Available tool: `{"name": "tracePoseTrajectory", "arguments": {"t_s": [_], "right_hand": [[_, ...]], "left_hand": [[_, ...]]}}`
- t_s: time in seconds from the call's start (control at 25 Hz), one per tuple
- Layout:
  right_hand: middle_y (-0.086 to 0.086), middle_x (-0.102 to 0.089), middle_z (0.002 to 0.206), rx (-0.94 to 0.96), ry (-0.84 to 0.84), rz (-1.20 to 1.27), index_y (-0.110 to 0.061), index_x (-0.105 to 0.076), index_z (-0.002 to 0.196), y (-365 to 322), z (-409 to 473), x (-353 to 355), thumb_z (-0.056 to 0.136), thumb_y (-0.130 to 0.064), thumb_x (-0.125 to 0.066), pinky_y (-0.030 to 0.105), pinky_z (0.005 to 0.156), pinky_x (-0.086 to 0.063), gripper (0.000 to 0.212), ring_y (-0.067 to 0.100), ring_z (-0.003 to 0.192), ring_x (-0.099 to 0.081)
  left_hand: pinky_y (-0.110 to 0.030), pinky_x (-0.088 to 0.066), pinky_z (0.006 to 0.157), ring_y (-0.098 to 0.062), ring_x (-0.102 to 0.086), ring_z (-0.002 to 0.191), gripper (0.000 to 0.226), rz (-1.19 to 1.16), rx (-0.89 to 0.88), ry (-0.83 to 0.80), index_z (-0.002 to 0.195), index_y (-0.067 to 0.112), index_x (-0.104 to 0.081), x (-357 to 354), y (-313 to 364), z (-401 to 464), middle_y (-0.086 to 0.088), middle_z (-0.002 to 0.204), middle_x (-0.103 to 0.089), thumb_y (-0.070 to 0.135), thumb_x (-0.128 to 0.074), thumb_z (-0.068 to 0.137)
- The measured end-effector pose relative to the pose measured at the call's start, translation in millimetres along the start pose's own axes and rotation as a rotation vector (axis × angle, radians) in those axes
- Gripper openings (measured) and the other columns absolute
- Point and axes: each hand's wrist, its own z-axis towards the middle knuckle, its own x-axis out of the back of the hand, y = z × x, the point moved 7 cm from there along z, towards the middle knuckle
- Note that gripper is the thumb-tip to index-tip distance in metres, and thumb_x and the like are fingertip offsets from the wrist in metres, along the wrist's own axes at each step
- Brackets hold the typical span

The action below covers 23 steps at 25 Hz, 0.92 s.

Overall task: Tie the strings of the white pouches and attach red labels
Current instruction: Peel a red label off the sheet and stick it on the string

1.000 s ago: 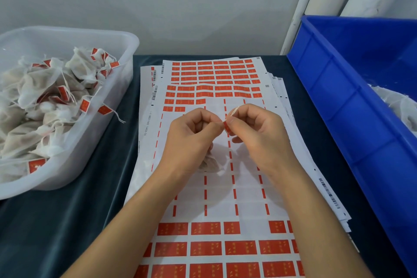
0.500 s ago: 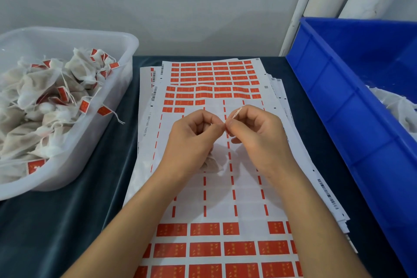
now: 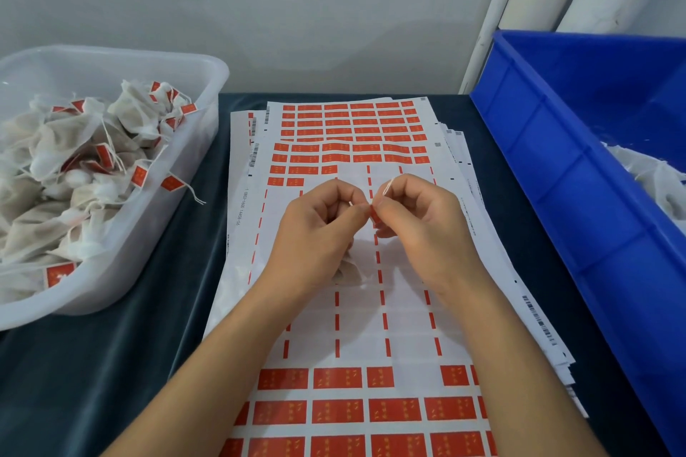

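Your left hand (image 3: 315,230) and right hand (image 3: 419,219) both pinch the red label (image 3: 373,214) on the string (image 3: 388,185) (pouch (image 3: 350,269) under your left palm), labelled pouches (image 3: 74,174) at nine o'clock.

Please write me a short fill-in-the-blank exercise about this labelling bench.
1. Both hands pinch a small ____ label between them.
2. The labelled pouches lie in the ____ tub on the left.
3. The bin on the right is ____.

Missing words: red; clear; blue
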Motion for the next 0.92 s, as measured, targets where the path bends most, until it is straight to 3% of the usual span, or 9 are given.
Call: {"name": "tracePoseTrajectory", "arguments": {"t_s": [0.16,0.32,0.4,0.6,0.8,0.92], "right_hand": [[-0.002,-0.067,0.080,0.009,-0.013,-0.038,-0.017,-0.068,0.086,1,0,-1,0.097,-0.015,-0.062,0.049,0.083,-0.060,0.013,0.022,0.084,-0.066],[-0.004,-0.068,0.082,0.010,0.017,-0.041,-0.018,-0.068,0.088,2,1,-2,0.098,-0.018,-0.062,0.043,0.082,-0.061,0.011,0.019,0.085,-0.067],[-0.005,-0.069,0.083,0.008,0.047,-0.024,-0.019,-0.068,0.090,4,1,1,0.098,-0.019,-0.063,0.038,0.080,-0.062,0.010,0.018,0.085,-0.068],[-0.010,-0.070,0.085,0.015,0.069,0.018,-0.023,-0.069,0.091,6,2,4,0.098,-0.021,-0.066,0.017,0.070,-0.056,0.007,0.015,0.084,-0.071],[-0.011,-0.070,0.085,0.045,0.064,-0.005,-0.027,-0.067,0.093,7,4,1,0.098,-0.026,-0.068,0.027,0.073,-0.062,0.004,0.015,0.083,-0.071],[-0.013,-0.069,0.084,0.096,0.053,-0.068,-0.031,-0.065,0.094,5,4,-5,0.098,-0.030,-0.067,0.021,0.071,-0.060,0.005,0.012,0.083,-0.069]], "left_hand": [[-0.030,-0.053,0.049,-0.022,-0.058,0.059,0.022,0.001,0.011,-0.015,0.081,0.028,-0.070,-1,-2,-1,-0.020,0.074,-0.060,0.017,-0.064,0.099],[-0.026,-0.057,0.057,-0.022,-0.064,0.064,0.019,0.058,-0.054,0.023,0.082,0.026,-0.070,1,1,1,-0.002,0.070,-0.066,0.018,-0.065,0.099],[-0.031,-0.060,0.064,-0.023,-0.065,0.071,0.012,0.126,-0.089,0.035,0.088,0.025,-0.070,2,2,2,0.001,0.077,-0.068,0.021,-0.067,0.098],[-0.016,-0.055,0.066,-0.007,-0.066,0.079,0.010,0.315,-0.105,0.069,0.088,0.034,-0.067,13,3,1,0.017,0.086,-0.068,0.029,-0.068,0.096],[-0.019,-0.050,0.063,-0.005,-0.063,0.077,0.015,0.694,-0.042,0.061,0.087,0.038,-0.064,29,-4,-5,0.019,0.084,-0.064,0.052,-0.067,0.093],[-0.013,-0.045,0.059,-0.005,-0.064,0.074,0.014,0.750,0.011,0.046,0.088,0.040,-0.065,37,-5,-12,0.021,0.082,-0.064,0.052,-0.067,0.094]]}}
